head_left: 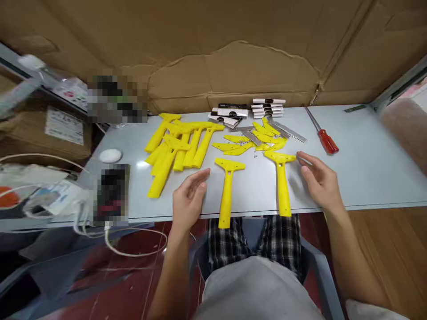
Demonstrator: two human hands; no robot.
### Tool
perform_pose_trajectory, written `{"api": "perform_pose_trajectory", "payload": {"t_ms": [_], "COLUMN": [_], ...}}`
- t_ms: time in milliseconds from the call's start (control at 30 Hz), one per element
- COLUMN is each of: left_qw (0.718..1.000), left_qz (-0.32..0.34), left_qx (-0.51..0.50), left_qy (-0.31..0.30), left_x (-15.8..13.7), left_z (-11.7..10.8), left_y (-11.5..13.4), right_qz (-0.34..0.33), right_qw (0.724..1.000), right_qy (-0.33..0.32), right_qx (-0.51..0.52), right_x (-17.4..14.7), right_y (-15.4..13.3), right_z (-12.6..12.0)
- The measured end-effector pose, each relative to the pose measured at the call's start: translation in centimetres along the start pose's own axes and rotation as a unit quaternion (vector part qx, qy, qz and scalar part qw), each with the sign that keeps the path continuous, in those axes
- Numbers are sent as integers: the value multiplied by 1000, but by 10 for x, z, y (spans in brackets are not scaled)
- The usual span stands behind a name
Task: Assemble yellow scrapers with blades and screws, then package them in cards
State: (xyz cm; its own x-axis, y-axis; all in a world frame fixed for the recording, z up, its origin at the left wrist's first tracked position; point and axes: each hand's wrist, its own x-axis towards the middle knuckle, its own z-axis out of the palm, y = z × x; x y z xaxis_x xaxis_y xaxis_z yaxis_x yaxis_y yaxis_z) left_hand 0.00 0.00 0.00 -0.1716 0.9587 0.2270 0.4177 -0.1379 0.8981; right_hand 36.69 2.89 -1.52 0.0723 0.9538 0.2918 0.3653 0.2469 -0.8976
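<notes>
Two yellow scraper handles lie apart near the table's front edge. My left hand (190, 198) rests left of the nearer scraper handle (227, 191), fingers stretched out and holding nothing. My right hand (320, 180) is beside the other scraper handle (282, 186), its fingers apart and the fingertips close to that handle's head; I cannot tell whether they touch. Beyond them lies a loose pile of yellow blade covers (237, 150) with small screws around it. Metal blades (289, 131) lie among the covers. To the left is a heap of several more yellow scraper handles (163, 171).
A red-handled screwdriver (327, 141) lies at the right. Small stacked white boxes (267, 108) stand at the back against a cardboard sheet (233, 53). A white oval object (110, 155) and a blurred-out item (111, 193) lie at the left, with white cables (133, 254) hanging below.
</notes>
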Motion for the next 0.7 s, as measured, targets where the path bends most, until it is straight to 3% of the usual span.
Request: {"api": "perform_pose_trajectory", "payload": {"t_ms": [367, 500, 600, 700], "left_qw": [1000, 1000, 989, 939], "left_qz": [-11, 5, 74, 166], "left_qx": [-15, 18, 114, 253], "left_qy": [4, -5, 59, 162], "left_x": [-3, 3, 44, 126], "left_z": [6, -10, -48, -99], "left_y": [1, 10, 21, 31], "right_qz": [0, 2, -1, -5], "right_qw": [1000, 1000, 1000, 1000], "right_qy": [-1, -2, -6, -14], "right_qx": [6, 5, 0, -11], "right_x": [1, 0, 0, -1], "right_y": [-1, 2, 7, 12], "right_z": [-1, -1, -1, -2]}}
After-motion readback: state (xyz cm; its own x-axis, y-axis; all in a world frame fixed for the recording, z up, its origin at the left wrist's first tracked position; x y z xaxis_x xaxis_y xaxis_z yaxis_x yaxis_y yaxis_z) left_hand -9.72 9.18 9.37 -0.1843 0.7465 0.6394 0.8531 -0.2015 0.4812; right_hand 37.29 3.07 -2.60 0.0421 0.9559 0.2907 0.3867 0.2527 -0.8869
